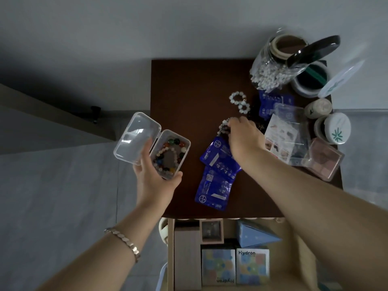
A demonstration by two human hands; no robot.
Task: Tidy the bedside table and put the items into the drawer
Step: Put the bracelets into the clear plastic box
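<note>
My left hand (156, 179) holds an open clear plastic box (168, 154) at the left edge of the dark brown bedside table (184, 97). Inside the box lie bead bracelets, with its lid hinged open to the left. My right hand (244, 137) reaches over the table's middle and pinches a pale bead bracelet (223, 126). Another pale blue bead bracelet (239, 101) lies farther back. Blue sachets (216, 175) lie under and in front of my right hand. The open drawer (171, 255) below the table holds several boxes.
At the back right stand a glass jar of cotton swabs (270, 74) with its black lid tilted, round tubs (310, 80), white jars (336, 128), clear packets (287, 131) and a pink palette box (324, 159). Grey floor lies to the left.
</note>
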